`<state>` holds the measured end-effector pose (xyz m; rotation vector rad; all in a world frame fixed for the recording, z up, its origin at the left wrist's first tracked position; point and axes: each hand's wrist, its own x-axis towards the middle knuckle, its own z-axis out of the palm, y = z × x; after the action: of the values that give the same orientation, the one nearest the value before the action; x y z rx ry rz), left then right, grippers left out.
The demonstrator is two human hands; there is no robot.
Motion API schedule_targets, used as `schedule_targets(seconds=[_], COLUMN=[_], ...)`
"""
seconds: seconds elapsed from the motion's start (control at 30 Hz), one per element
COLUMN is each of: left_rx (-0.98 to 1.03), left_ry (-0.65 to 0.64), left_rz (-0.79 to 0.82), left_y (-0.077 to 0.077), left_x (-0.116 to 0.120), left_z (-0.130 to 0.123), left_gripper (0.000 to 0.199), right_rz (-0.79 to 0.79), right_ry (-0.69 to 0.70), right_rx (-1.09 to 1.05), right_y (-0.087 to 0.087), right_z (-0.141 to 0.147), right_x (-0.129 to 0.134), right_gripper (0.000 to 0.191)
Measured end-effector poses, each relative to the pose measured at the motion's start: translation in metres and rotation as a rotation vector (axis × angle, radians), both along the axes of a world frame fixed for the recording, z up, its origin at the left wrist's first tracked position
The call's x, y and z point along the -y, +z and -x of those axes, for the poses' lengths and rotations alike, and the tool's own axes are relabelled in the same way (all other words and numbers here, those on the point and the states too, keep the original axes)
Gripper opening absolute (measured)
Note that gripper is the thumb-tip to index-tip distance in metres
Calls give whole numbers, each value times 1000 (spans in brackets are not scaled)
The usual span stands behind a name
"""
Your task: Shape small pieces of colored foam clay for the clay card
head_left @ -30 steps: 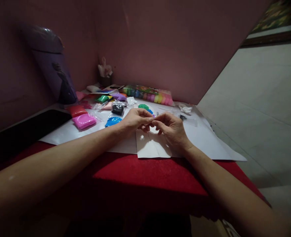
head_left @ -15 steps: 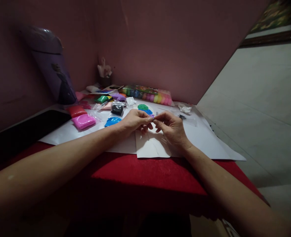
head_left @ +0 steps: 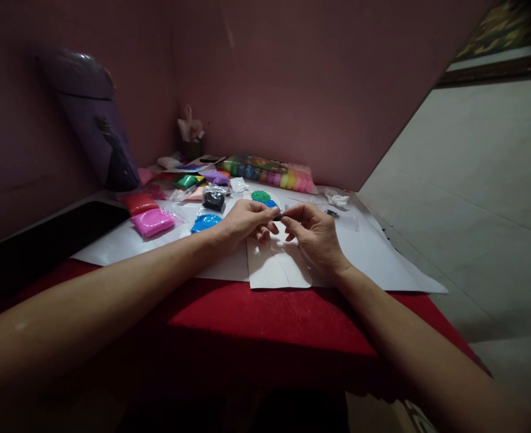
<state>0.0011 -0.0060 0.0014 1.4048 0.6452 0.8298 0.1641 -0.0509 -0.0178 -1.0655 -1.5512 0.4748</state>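
Note:
My left hand (head_left: pixel 251 221) and my right hand (head_left: pixel 313 231) meet above a white sheet of paper (head_left: pixel 278 267). Between their thumbs and forefingers they pinch a small dark piece of clay (head_left: pixel 280 217); its exact shape is too small to tell. Just beyond the fingers, a green clay patch (head_left: pixel 261 195) and a blue clay patch (head_left: pixel 265 204) lie on the paper, partly hidden by my hands. A bit of purple shows right behind the fingertips.
Left of my hands lie clay packets: pink (head_left: pixel 153 222), blue (head_left: pixel 205 222) and black (head_left: pixel 214 199), among several others. A long pack of colored clay (head_left: pixel 269 172) rests by the wall. Black scraps (head_left: pixel 332 213) and a crumpled white wrapper (head_left: pixel 336 197) lie right. A dark slab (head_left: pixel 58 234) sits left.
The fingertips have parted slightly, and more of the dark clay shows between them. Both arms stay almost where they were.

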Motion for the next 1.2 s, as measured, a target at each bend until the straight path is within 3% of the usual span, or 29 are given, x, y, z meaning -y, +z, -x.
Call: schedule_targets(seconds=[0.43,0.67,1.03,1.2], left_rx=[20,8,-3,16], left_ry=[-14,-26,-16,-40], left_rz=[-17,4,41,17], left_y=[0,-1,4,2], left_x=[-5,-2,-2,-3], left_z=[0,1,-1,0], left_gripper=[9,24,8,13], right_rz=[25,-10,32,13], right_ry=[21,28,24,14], right_rx=[-26,-13,28,54], right_y=[0,2,0,0], right_z=[0,0,-1,-1], right_x=[-1,0,0,0], right_gripper=[14,10,11,9])
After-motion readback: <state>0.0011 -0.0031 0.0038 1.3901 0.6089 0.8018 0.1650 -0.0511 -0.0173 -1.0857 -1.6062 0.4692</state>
